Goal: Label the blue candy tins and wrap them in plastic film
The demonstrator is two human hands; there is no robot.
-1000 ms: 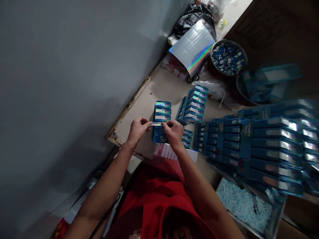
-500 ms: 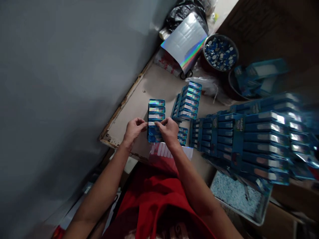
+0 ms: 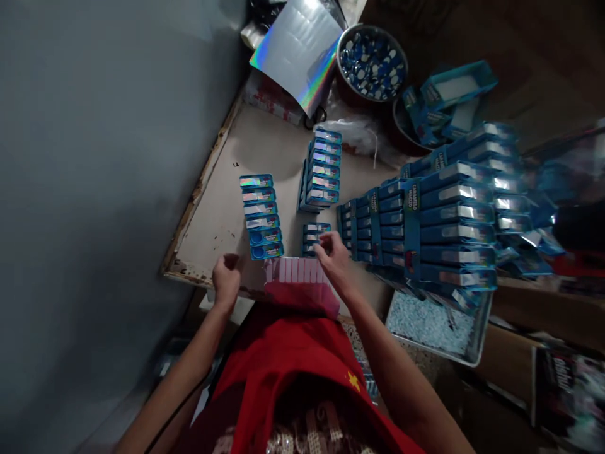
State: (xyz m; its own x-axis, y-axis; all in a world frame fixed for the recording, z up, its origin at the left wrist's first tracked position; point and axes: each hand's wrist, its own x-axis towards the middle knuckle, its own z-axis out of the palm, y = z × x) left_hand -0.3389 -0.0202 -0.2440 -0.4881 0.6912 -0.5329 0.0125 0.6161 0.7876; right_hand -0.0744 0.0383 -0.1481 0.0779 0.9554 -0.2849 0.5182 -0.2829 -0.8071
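A row of small blue boxes stands on the table, several of them with a shiny strip across the top and the nearest two without. My left hand is left of the sticker sheet, its fingers curled together; whether they hold anything is too dark to tell. My right hand is beside a small group of blue boxes, its fingers curled, and what is between them is too small to make out. A sheet of pale strips lies at the table's front edge, against a red apron.
Another block of blue boxes stands further back. Tall stacks of boxes rise at the right, above a tray of pale bits. Behind are a bucket of blue and white discs and a silver sheet.
My hands have moved apart, away from the row of boxes. Another strip-topped box now shows uncovered by fingers. The view has shifted, so the table things appear further left and higher.
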